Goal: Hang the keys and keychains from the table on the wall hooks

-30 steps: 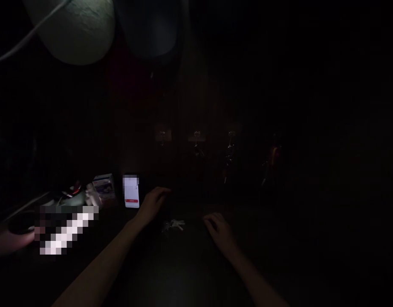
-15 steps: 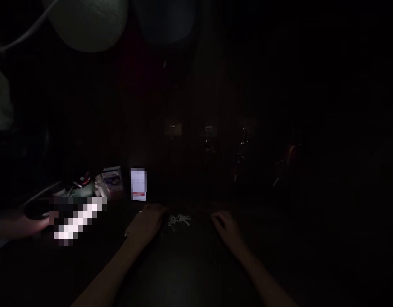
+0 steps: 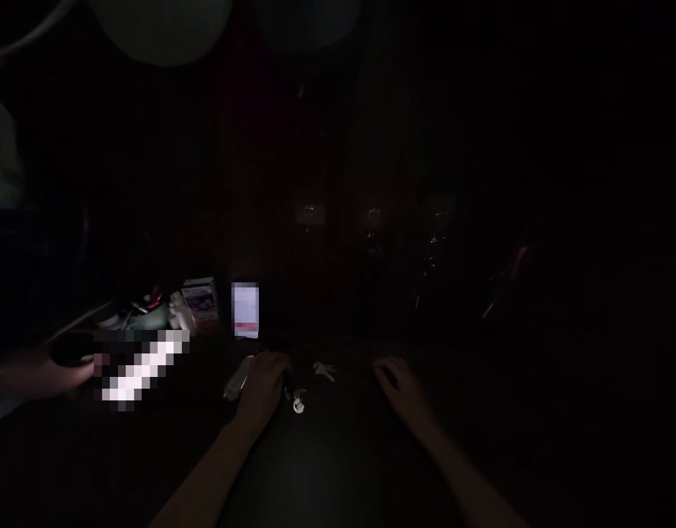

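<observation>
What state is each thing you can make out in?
Left hand: fingers bent, grip unclear.
Right hand: partly curled, nothing visible held.
Loose keys: lying between the hands.
Round tag: lying by left hand.
Phone: upright, screen lit.
Hanging keys: suspended, dim.
Box: standing; open or shut unclear.

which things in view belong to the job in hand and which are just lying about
Likely in the job, judging by nearness:
keys, between the left hand and right hand
pale round piece, near the left hand

Probably just lying about:
lit screen
box, left of the screen
</observation>
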Demonstrator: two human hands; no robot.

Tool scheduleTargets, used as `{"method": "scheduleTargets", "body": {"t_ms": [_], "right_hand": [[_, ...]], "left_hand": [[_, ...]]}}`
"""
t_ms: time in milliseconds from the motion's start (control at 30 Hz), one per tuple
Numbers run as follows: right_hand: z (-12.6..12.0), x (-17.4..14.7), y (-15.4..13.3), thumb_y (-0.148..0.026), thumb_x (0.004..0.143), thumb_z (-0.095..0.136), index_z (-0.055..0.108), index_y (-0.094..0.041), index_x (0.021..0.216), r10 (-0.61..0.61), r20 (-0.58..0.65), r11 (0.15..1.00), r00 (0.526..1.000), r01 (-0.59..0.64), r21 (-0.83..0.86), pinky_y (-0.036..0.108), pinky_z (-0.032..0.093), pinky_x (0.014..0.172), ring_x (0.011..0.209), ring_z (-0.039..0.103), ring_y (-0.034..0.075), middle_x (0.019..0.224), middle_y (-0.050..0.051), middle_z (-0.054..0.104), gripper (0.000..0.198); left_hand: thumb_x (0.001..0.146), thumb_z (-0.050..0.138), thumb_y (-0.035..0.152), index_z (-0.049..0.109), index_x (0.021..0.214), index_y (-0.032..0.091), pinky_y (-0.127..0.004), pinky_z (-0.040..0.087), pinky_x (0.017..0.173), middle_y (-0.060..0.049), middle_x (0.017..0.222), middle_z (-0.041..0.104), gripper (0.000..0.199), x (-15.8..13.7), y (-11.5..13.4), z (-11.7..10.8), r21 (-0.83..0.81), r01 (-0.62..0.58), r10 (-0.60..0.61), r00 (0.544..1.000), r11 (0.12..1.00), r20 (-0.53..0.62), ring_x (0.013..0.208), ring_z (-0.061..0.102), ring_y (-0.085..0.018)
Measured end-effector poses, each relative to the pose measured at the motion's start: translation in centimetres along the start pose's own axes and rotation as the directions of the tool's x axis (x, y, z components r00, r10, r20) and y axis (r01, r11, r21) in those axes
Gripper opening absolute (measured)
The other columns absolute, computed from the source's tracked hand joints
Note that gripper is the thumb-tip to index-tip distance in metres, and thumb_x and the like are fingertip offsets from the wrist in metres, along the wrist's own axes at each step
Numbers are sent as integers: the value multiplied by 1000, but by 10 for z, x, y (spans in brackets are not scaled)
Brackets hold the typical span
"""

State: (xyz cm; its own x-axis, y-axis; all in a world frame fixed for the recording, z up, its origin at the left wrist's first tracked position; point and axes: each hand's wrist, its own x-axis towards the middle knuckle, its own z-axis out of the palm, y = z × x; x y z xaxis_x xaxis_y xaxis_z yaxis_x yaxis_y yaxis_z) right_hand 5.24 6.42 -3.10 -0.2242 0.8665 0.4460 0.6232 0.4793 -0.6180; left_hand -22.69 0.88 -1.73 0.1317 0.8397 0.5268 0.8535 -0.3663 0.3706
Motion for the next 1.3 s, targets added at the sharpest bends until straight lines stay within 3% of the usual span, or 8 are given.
{"method": "scheduleTargets", "body": {"t_ms": [200, 367, 467, 800, 967, 1133, 1200, 1300], "right_hand": [[-2, 4, -25, -29, 85, 43, 62, -23, 93, -3, 93, 999, 996, 7, -42, 39, 42, 86, 95, 56, 21, 97, 5, 65, 21], [-4, 1, -51, -26, 84, 47, 63, -27, 100, -53, 330, 993, 943, 86, -85, 38, 39, 87, 98, 56, 21, 103, 4, 64, 22], [0, 4, -67, -25, 84, 49, 64, -29, 99, -77, 394, 988, 916, 122, -91, 37, 38, 87, 96, 56, 21, 101, 2, 65, 22], [56, 21, -76, -28, 87, 48, 57, -25, 117, -58, 300, 965, 952, 130, -228, 41, 35, 91, 113, 48, 25, 120, 9, 58, 32], [57, 14, -66, -28, 86, 49, 63, -23, 102, -45, 279, 963, 959, 116, -243, 39, 36, 88, 106, 51, 23, 112, 8, 61, 22], [50, 14, -61, -25, 86, 45, 64, -19, 96, -47, 295, 957, 954, 128, -261, 38, 38, 84, 95, 55, 23, 100, 8, 63, 21], [50, 16, -59, -25, 87, 42, 65, -19, 91, -26, 287, 974, 957, 89, -208, 36, 40, 81, 91, 57, 22, 96, 8, 64, 23], [51, 19, -55, -27, 87, 41, 65, -19, 87, 10, 267, 1000, 964, -16, 20, 32, 44, 78, 88, 60, 20, 93, 7, 66, 25]], "left_hand": [[74, 43, 4, 60, 95, 22, -44, 39, 90, -5, 98, 66, 33, -2, -5, 0, 6, -4, 4, 998, 1000, -70, 95, 57, -23], [72, 44, 4, 61, 89, 22, -44, 41, 87, -4, 95, 67, 30, -1, -12, -2, -29, 37, -37, 999, 999, -21, 92, 58, -23], [72, 44, 5, 62, 85, 22, -44, 41, 87, -4, 94, 67, 28, 0, -12, -5, -42, 42, -41, 999, 998, 18, 93, 57, -23], [73, 42, 8, 60, 93, 22, -43, 39, 92, -4, 95, 67, 31, 0, -17, -6, -64, 128, -133, 987, 990, -92, 95, 58, -22], [76, 40, 10, 60, 100, 21, -43, 41, 90, -6, 97, 67, 33, 2, -23, -12, -54, 189, -196, 956, 981, -218, 94, 59, -23], [78, 41, 12, 60, 98, 20, -45, 40, 92, -6, 96, 68, 29, 2, -20, -14, -56, 215, -222, 950, 975, -220, 94, 59, -23], [78, 41, 12, 61, 97, 20, -45, 38, 94, -5, 95, 68, 28, 2, -17, -13, -47, 203, -208, 960, 978, -186, 94, 60, -23], [78, 42, 11, 61, 96, 21, -47, 34, 98, -4, 96, 69, 29, 2, -9, -10, -51, 177, -182, 976, 983, -123, 95, 60, -21]]}}
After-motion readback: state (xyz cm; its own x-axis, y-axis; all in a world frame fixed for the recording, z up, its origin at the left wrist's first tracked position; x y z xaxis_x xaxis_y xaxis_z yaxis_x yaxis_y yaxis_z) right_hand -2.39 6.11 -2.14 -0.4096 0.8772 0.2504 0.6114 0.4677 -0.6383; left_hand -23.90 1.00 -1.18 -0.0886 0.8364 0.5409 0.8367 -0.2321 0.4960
